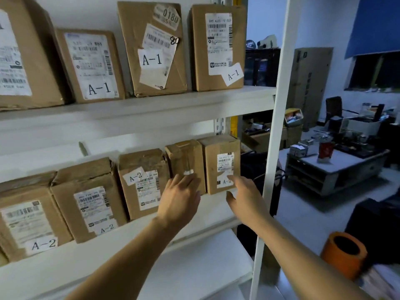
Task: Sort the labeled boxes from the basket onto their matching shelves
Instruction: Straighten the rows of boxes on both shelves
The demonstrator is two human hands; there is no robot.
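Several cardboard boxes labeled A-1 (154, 50) stand on the upper shelf (151, 109). On the lower shelf (129, 241) stands a row of boxes labeled A-2 (91, 202). At the row's right end sits a small A-2 box (223, 163), with a plain-faced box (186, 161) just left of it. My left hand (180, 197) reaches toward the plain-faced box, fingers straight and near its front. My right hand (244, 198) is extended in front of the small A-2 box, fingers straight at its label. Neither hand holds anything. The basket is out of sight.
A white shelf upright (279, 105) stands just right of my right hand. Beyond it lie a low grey table (337, 163) with clutter, a red can (324, 151), an orange cylinder (344, 254) at the lower right, and stacked cartons on the floor.
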